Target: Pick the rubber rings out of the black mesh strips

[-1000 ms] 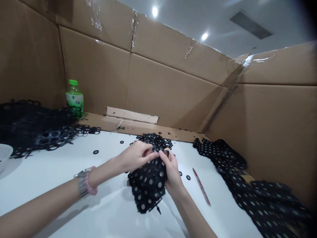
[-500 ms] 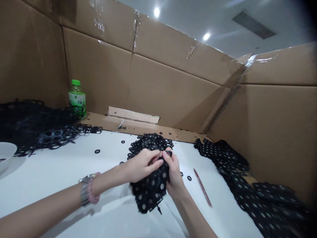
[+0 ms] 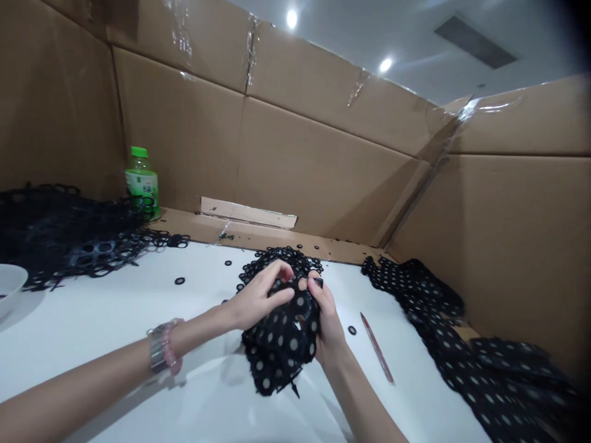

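My right hand grips a piece of black fabric with pale dots, thumb on top near its upper right edge. The fabric hangs down toward me, ragged at its lower end, with a small hole through it. Over the fabric's upper left part is my left hand, thumb and fingers apart, with nothing seen between them. Behind the hands lies a heap of small black rings. A few loose black rings rest on the white table around it.
A red pen-like stick lies right of my hands. More dotted black fabric runs along the right side. At left are a black holed mesh pile, a white bowl and a green-capped bottle. Cardboard walls enclose the table.
My left hand has opened from a pinch beside my right hand and drawn slightly left. The held fabric has turned, showing more of its dotted face and a hole.
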`<state>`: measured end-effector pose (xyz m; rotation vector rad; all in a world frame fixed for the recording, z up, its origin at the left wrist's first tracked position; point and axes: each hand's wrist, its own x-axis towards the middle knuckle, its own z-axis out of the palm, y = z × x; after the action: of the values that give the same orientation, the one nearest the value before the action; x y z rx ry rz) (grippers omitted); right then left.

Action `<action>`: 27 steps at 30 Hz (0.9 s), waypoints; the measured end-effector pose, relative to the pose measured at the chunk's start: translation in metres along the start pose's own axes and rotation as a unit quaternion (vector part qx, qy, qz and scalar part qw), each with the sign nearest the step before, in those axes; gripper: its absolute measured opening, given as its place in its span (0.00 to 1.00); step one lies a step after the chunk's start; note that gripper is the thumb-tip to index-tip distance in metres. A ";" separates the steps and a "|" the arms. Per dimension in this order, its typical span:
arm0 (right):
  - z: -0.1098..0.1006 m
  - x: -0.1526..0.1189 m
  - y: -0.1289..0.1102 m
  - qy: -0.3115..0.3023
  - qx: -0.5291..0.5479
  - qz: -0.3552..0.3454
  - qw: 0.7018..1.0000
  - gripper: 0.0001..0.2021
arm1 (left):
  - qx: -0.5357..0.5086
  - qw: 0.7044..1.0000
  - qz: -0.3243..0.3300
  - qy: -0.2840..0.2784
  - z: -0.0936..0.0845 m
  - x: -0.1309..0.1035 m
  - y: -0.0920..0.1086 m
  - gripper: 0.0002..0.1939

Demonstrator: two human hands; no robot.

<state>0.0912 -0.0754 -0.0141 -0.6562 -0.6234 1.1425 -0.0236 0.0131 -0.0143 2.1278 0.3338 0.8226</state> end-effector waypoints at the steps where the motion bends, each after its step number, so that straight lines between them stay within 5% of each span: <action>1: -0.001 0.001 -0.001 -0.007 -0.002 -0.002 1.000 0.08 | -0.033 0.999 -0.017 -0.023 0.000 0.001 -0.001 0.12; 5: -0.006 0.005 -0.008 -0.012 -0.050 -0.022 0.998 0.08 | -0.140 0.982 -0.048 -0.121 -0.001 0.006 0.000 0.12; 11: -0.015 0.006 -0.021 -0.094 -0.176 0.064 0.978 0.12 | -0.105 0.992 -0.007 -0.063 -0.020 0.007 0.020 0.10; 21: -0.016 0.006 -0.028 -0.164 -0.187 0.050 0.967 0.07 | -0.060 0.989 -0.005 -0.132 -0.028 0.008 0.028 0.14; 25: -0.021 0.006 -0.024 -0.159 -0.171 0.076 0.969 0.08 | 0.043 0.998 0.045 -0.032 -0.024 0.005 0.031 0.09; 27: -0.023 0.007 -0.022 -0.162 -0.193 0.097 0.963 0.10 | 0.129 0.984 0.119 0.026 -0.028 0.004 0.032 0.17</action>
<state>0.1233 -0.0785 -0.0116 -0.8833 -1.0987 1.3377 -0.0400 0.0115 0.0244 2.4250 0.2252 1.0184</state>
